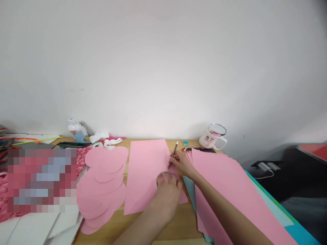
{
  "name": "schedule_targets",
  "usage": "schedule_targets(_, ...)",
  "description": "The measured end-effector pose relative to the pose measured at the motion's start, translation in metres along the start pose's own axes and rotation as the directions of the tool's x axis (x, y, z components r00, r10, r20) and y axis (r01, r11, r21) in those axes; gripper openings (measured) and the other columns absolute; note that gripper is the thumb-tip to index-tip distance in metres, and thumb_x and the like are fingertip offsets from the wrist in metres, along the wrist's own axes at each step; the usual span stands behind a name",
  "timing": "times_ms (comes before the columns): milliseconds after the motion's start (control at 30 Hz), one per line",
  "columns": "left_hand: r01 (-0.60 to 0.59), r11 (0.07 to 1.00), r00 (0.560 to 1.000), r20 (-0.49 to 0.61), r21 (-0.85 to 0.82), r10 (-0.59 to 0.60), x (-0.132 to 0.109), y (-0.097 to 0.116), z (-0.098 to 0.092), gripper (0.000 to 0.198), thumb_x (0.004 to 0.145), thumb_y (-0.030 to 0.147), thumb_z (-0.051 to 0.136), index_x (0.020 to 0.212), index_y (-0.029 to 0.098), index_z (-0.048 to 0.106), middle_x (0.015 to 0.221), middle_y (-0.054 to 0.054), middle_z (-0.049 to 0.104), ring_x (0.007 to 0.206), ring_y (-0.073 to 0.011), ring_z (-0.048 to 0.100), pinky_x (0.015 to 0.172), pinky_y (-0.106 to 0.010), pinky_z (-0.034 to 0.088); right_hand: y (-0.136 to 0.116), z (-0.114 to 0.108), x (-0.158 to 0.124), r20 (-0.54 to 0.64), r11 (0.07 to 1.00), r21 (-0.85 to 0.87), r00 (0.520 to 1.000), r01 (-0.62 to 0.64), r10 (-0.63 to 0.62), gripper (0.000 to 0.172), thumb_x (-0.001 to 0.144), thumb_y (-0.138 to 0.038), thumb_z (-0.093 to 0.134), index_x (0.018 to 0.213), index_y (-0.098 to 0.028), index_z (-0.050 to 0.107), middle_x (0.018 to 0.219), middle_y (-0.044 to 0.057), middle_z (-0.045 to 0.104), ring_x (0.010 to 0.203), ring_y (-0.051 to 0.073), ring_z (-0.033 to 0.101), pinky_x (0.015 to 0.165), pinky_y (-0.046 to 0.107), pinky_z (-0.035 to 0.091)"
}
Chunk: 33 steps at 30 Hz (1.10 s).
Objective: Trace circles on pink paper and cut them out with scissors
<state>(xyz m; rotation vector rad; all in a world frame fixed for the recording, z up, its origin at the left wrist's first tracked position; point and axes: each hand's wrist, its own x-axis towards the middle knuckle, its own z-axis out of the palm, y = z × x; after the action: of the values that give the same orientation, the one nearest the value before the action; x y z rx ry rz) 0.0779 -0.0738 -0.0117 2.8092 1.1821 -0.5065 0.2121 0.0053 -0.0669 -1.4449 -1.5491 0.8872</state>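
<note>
A sheet of pink paper lies on the wooden table in front of me. My left hand presses down on a round, clear-looking object near the sheet's right side; the fingers cover most of it, so its exact kind is unclear. Just beyond it, my right hand grips a dark pencil, tilted with its tip down by the round object's far edge. Left of the sheet is an overlapping pile of pink paper cutouts with rounded outlines.
More pink sheets are stacked on the right, above blue and green sheets. A white mug and a small teal lid stand near the wall. At left are a white bottle, crumpled tissue and pink braided material.
</note>
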Motion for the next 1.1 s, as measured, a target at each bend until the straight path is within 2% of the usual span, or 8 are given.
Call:
schedule_targets(100,-0.015,1.000,1.000,-0.012,0.011,0.015,-0.002,-0.001,-0.004,0.065,0.061,0.012,0.067,0.122,0.008,0.045,0.124,-0.021,0.048,0.111,-0.0369,0.044,0.083,-0.048,0.040,0.005,-0.010,-0.012,-0.092,0.998,-0.054,0.995,-0.037,0.032,0.010,0.075,-0.029,0.054,0.075,-0.020,0.048,0.062,0.001,0.064,0.061,0.021,0.064,0.057,0.030,0.047)
schedule_targets(267,-0.029,1.000,0.994,-0.104,-0.005,0.029,0.002,-0.004,0.007,0.049,0.070,0.014,0.058,0.118,0.007,0.047,0.117,-0.021,0.051,0.107,-0.0356,0.046,0.080,-0.047,0.041,0.007,-0.018,-0.041,-0.194,0.993,-0.076,0.978,-0.090,0.074,0.012,0.077,-0.033,0.050,0.078,-0.021,0.049,0.067,0.003,0.066,0.063,0.021,0.065,0.060,0.032,0.048)
schedule_targets(367,-0.039,0.999,0.993,-0.116,-0.020,0.036,0.004,-0.006,0.008,0.039,0.075,0.012,0.051,0.114,0.008,0.050,0.113,-0.019,0.053,0.103,-0.0337,0.048,0.076,-0.045,0.043,0.004,-0.017,-0.061,-0.238,0.991,-0.068,0.966,-0.117,0.098,0.014,0.078,-0.035,0.050,0.080,-0.021,0.049,0.069,0.004,0.067,0.065,0.022,0.066,0.062,0.032,0.049)
schedule_targets(500,-0.075,0.996,0.990,-0.126,-0.048,0.069,0.004,-0.013,0.001,0.028,0.079,0.011,0.047,0.106,0.015,0.053,0.108,-0.012,0.057,0.098,-0.0280,0.052,0.074,-0.040,0.044,-0.003,-0.012,-0.088,-0.268,0.990,0.016,0.953,-0.140,0.139,0.021,0.078,-0.041,0.053,0.079,-0.020,0.051,0.066,0.004,0.068,0.065,0.023,0.067,0.060,0.032,0.051)
schedule_targets(633,-0.114,0.991,0.986,-0.131,-0.074,0.104,0.004,-0.022,-0.005,0.022,0.076,0.011,0.051,0.097,0.018,0.055,0.104,-0.008,0.059,0.096,-0.0258,0.052,0.070,-0.036,0.045,-0.007,-0.011,-0.109,-0.324,0.974,0.180,0.926,-0.141,0.193,0.030,0.074,-0.048,0.059,0.079,-0.019,0.053,0.065,0.005,0.068,0.066,0.024,0.068,0.060,0.033,0.054)
schedule_targets(733,-0.147,0.985,0.984,-0.113,-0.086,0.137,0.003,-0.027,-0.011,0.021,0.074,0.012,0.054,0.094,0.019,0.056,0.104,-0.008,0.058,0.093,-0.0257,0.052,0.065,-0.034,0.045,-0.008,-0.012,-0.118,-0.396,0.943,0.306,0.883,-0.130,0.250,0.033,0.071,-0.048,0.064,0.080,-0.019,0.052,0.069,0.005,0.068,0.069,0.025,0.068,0.064,0.035,0.056)
schedule_targets(833,-0.164,0.982,0.984,-0.085,-0.093,0.156,0.001,-0.029,-0.020,0.018,0.075,0.011,0.050,0.091,0.018,0.057,0.103,-0.008,0.058,0.090,-0.0256,0.053,0.062,-0.032,0.043,-0.009,-0.009,-0.125,-0.416,0.929,0.360,0.877,-0.083,0.240,0.030,0.071,-0.044,0.066,0.080,-0.019,0.052,0.073,0.006,0.068,0.075,0.026,0.069,0.070,0.037,0.056)
schedule_targets(1100,-0.154,0.983,0.987,-0.055,-0.096,0.149,0.003,-0.030,-0.028,0.019,0.076,0.018,0.050,0.094,0.019,0.058,0.101,-0.008,0.058,0.090,-0.0275,0.053,0.061,-0.033,0.042,-0.005,0.011,-0.138,-0.456,0.952,0.302,0.868,-0.056,0.196,0.024,0.074,-0.040,0.063,0.082,-0.019,0.054,0.082,0.010,0.070,0.076,0.025,0.069,0.070,0.036,0.055)
